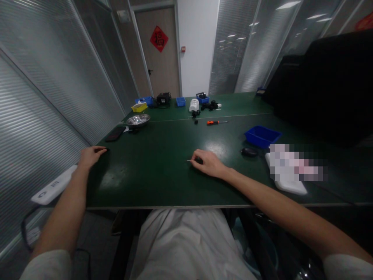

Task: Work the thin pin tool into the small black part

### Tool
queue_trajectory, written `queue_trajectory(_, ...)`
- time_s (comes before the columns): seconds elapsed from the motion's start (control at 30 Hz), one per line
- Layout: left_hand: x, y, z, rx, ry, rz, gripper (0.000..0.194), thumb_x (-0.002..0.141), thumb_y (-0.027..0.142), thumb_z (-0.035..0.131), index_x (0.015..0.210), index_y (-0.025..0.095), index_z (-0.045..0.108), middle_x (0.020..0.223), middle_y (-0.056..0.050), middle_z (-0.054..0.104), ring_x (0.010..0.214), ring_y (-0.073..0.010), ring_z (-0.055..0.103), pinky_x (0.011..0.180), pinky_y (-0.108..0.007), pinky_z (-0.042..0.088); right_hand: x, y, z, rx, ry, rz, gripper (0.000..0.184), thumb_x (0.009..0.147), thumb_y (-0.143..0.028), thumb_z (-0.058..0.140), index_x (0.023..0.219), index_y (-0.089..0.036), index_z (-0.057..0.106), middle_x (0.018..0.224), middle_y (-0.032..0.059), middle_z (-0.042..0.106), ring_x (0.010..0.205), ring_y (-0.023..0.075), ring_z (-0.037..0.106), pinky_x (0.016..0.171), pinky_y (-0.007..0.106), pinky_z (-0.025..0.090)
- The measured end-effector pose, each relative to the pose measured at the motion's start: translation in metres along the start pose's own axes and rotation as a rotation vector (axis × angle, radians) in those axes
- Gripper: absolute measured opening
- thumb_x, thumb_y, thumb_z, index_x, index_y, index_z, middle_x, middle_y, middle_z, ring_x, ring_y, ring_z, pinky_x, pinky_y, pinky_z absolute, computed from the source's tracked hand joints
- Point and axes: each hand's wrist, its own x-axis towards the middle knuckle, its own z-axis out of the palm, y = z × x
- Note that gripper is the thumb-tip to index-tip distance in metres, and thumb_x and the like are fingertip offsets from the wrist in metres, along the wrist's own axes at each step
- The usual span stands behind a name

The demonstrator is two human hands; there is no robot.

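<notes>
My right hand (207, 162) rests on the dark green table (163, 175) near its middle, fingers curled around a small dark object with a thin metal tip sticking out to the left. My left hand (91, 154) lies at the table's left edge, fingers bent over a small dark thing at their tips that I cannot make out. Both forearms reach out from my white shirt at the near edge.
A blue bin (262, 136), a black mouse-like object (249, 152) and a white pad (288, 181) lie to the right. An orange-handled screwdriver (216, 122), a metal bowl (138, 121), a phone (115, 133) and small blue and yellow bins sit farther back. A white power strip (54, 189) hangs off the left.
</notes>
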Motion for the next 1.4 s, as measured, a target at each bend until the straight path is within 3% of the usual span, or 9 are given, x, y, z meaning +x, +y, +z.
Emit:
queue_trajectory(0.1, 0.001, -0.006, 0.002, -0.019, 0.015, -0.028, 0.027, 0.094, 0.033, 0.068, 0.115, 0.019, 0.075, 0.105, 0.005, 0.076, 0.094, -0.0134, 0.063, 0.08, -0.016, 0.041, 0.0, -0.001, 0.0, 0.002, -0.005, 0.001, 0.01, 0.097, -0.03, 0.062, 0.095, -0.021, 0.064, 0.095, 0.003, 0.067, 0.078, 0.0155, 0.06, 0.069, 0.027, 0.04)
queue_trajectory(0.3, 0.0, 0.003, -0.001, -0.124, 0.014, -0.065, 0.033, 0.091, 0.027, 0.072, 0.118, 0.01, 0.075, 0.095, -0.002, 0.077, 0.08, -0.0126, 0.061, 0.07, -0.017, 0.037, 0.001, 0.0, 0.002, -0.004, -0.007, -0.012, 0.01, 0.097, -0.03, 0.061, 0.094, -0.021, 0.063, 0.093, 0.0025, 0.066, 0.078, 0.0156, 0.06, 0.07, 0.027, 0.04)
queue_trajectory(0.53, -0.01, 0.017, -0.006, -0.134, 0.063, -0.043, 0.023, 0.09, 0.019, 0.073, 0.111, 0.011, 0.077, 0.078, 0.003, 0.074, 0.074, -0.0127, 0.059, 0.073, -0.017, 0.037, 0.0, 0.002, 0.002, 0.011, -0.018, -0.015, 0.009, 0.097, -0.03, 0.062, 0.095, -0.021, 0.063, 0.094, 0.0027, 0.067, 0.077, 0.0154, 0.059, 0.069, 0.027, 0.04)
queue_trajectory(0.9, -0.008, 0.018, 0.0, -0.059, 0.118, 0.043, 0.019, 0.088, 0.01, 0.069, 0.104, 0.009, 0.079, 0.083, 0.0, 0.074, 0.088, -0.0174, 0.061, 0.085, -0.021, 0.04, 0.0, -0.001, 0.0, 0.007, -0.032, -0.018, 0.009, 0.097, -0.029, 0.061, 0.096, -0.021, 0.064, 0.096, 0.003, 0.067, 0.08, 0.0158, 0.06, 0.071, 0.027, 0.04)
queue_trajectory(1.13, -0.008, 0.02, -0.003, -0.071, 0.093, 0.02, 0.02, 0.087, 0.014, 0.073, 0.106, 0.01, 0.078, 0.077, 0.001, 0.072, 0.077, -0.0144, 0.059, 0.071, -0.017, 0.035, 0.0, 0.0, 0.0, 0.009, -0.033, -0.021, 0.01, 0.097, -0.03, 0.061, 0.096, -0.02, 0.064, 0.095, 0.0026, 0.067, 0.078, 0.0151, 0.06, 0.069, 0.026, 0.04)
queue_trajectory(1.4, -0.007, 0.021, -0.001, -0.036, 0.094, -0.041, 0.02, 0.087, 0.019, 0.073, 0.102, 0.007, 0.078, 0.075, -0.001, 0.071, 0.075, -0.0148, 0.058, 0.068, -0.018, 0.033, 0.0, 0.002, 0.003, 0.008, -0.025, -0.031, 0.01, 0.097, -0.03, 0.061, 0.096, -0.021, 0.064, 0.095, 0.0025, 0.067, 0.079, 0.0154, 0.061, 0.071, 0.026, 0.04)
